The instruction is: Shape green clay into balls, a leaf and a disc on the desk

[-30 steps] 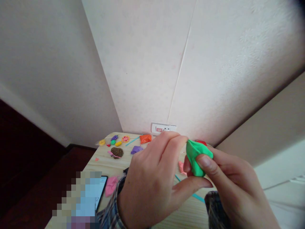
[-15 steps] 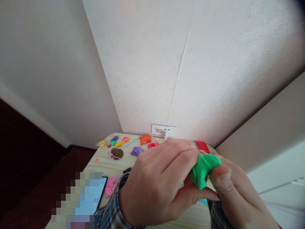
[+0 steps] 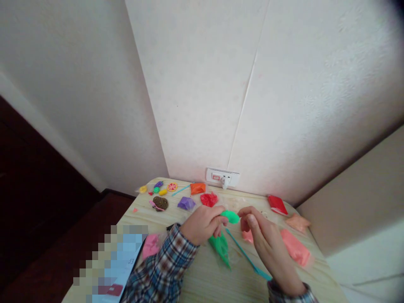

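A smooth lump of bright green modelling clay [image 3: 231, 217] is raised over the table, drawn out to a narrow end on the right. My left hand [image 3: 206, 223] pinches its left part between thumb and fingers. At the other end, the bent fingers of my right hand [image 3: 263, 235] close on the clay's tip; part of that contact is hidden. Below the hands lie a green clay packet [image 3: 220, 248] in clear wrap and a blue stick-like tool [image 3: 243, 251]. A coral packet [image 3: 295, 248] sits to the right of my right hand.
Small fruit-like pieces, including a round red-and-yellow slice [image 3: 172, 187], lie back left near a brown clay piece [image 3: 160, 203]. Purple [image 3: 186, 203], orange [image 3: 198, 188] and red [image 3: 208, 199] packets sit farther back. A phone [image 3: 123, 265] lies front left; a wall socket [image 3: 222, 177] is behind.
Both hands have moved lower and farther from the camera. The green clay, a folded lump before, now looks smooth and long, and more of the table shows.
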`<state>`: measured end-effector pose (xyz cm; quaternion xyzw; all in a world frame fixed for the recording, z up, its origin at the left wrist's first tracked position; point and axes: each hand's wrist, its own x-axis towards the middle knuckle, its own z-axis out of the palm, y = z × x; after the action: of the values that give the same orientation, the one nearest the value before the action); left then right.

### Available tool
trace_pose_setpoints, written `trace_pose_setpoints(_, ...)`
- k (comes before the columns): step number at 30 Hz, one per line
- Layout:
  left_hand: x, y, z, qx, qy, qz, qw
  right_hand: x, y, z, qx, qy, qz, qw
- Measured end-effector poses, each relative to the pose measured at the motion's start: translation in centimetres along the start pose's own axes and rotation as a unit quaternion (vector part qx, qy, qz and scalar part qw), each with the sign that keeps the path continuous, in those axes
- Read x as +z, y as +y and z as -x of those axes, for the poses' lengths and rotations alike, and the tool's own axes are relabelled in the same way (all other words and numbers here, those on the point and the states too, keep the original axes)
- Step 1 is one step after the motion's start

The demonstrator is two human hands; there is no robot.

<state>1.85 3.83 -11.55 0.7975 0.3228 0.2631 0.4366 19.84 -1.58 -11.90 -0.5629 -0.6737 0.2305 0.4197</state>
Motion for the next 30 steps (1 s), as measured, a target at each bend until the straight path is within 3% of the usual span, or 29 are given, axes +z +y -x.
trace_pose_setpoints(3, 0.7, -4.3, -0.2, -0.029, 0.082, 0.055, 0.995, 2.5, 2.7, 0.7, -0.004, 0.077, 0.018, 0.997)
trace_pose_setpoints(5, 0.6, -5.5, 0.0, -0.029, 0.114, 0.057, 0.991, 3.8, 3.6, 1.4, -0.037, 0.062, 0.047, 0.996)
trace_pose_setpoints(10, 0.5, -5.1, 0.5, -0.013, 0.16, 0.066, 0.985, 5.5, 3.4, 2.8, -0.091, -0.08, 0.128, 0.984)
trace_pose_setpoints(14, 1.0, -4.2, 0.8, -0.001, 0.189, 0.102, 0.977, 5.4, 3.6, 3.0, -0.091, -0.107, 0.167, 0.976)
trace_pose_setpoints(22, 1.7, -3.5, 1.3, 0.005, 0.178, 0.127, 0.976, 5.2, 5.9, 2.7, -0.068, -0.024, 0.2, 0.977)
trace_pose_setpoints(26, 1.7, -4.1, 1.1, -0.044, 0.18, 0.166, 0.969, 5.0, 5.5, 2.3, -0.053, 0.034, 0.169, 0.984)
trace_pose_setpoints(30, 1.9, -4.0, 1.0, -0.048, 0.164, 0.226, 0.959, 4.6, 4.7, 2.0, -0.069, 0.089, 0.121, 0.986)
